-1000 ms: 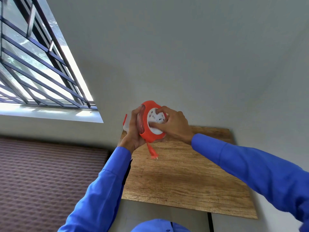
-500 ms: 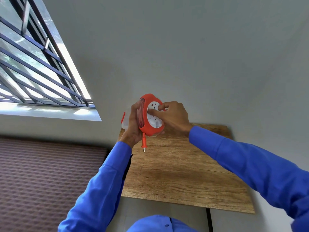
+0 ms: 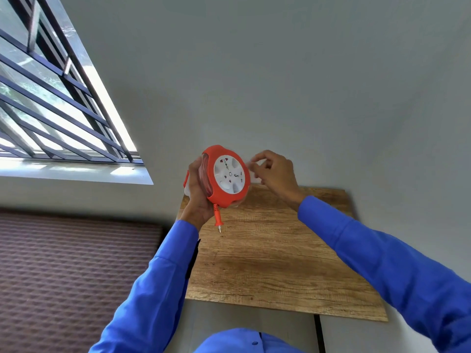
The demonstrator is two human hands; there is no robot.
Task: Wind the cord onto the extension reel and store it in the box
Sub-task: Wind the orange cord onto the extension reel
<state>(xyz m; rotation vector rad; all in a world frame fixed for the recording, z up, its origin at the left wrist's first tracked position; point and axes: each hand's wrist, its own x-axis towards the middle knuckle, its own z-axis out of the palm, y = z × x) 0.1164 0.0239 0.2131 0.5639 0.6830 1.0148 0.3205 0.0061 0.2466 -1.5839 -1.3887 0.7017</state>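
Note:
My left hand (image 3: 197, 197) grips the orange extension reel (image 3: 224, 174) by its rim and holds it upright above the table's far left corner. The reel's white socket face points toward me. Red cord (image 3: 205, 174) lies wound in its groove, and the orange plug (image 3: 218, 219) hangs down from the bottom. A clear plastic box (image 3: 253, 174) with a red latch (image 3: 186, 178) sits right behind the reel, mostly hidden by it. Just right of the reel, my right hand (image 3: 274, 174) has its fingers curled and pinches the box's translucent edge.
The wooden table top (image 3: 275, 263) stands against a grey wall. A barred window (image 3: 51, 98) is at the upper left, with a patterned purple surface (image 3: 71, 276) below it to the left of the table.
My right hand has come off the reel's white face and moved right to the clear box's edge. The reel has turned to face me more, and the plug hangs straight down.

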